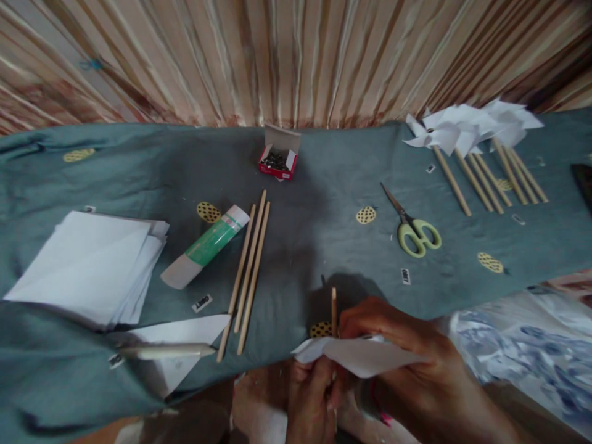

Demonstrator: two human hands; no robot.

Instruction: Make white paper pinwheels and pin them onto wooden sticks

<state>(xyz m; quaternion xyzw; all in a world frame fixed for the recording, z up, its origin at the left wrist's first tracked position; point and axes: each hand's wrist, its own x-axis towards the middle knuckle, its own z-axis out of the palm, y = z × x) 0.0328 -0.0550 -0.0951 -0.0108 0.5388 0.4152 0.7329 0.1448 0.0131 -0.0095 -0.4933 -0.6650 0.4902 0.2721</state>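
Observation:
A white paper pinwheel [370, 356] is between my hands at the table's near edge, its blades partly hidden by my fingers. Behind the paper, a thin wooden stick [333, 302] pokes up with its tip bare. My left hand [311, 394] is closed low around the stick, just under the paper. From the right, my right hand [398, 333] has its fingers curled onto the pinwheel close to the stick. What lies right under the right fingertips is hidden. Three loose wooden sticks [250, 265] lie left of my hands.
Scissors [411, 228] with green handles lie right of centre. Finished pinwheels [476, 132] rest at the back right. A red box of small metal pins [277, 161] stands open near the curtain. Leftward are a green-and-white tube [208, 243], stacked paper [87, 265] and a pencil [166, 351] on folded paper.

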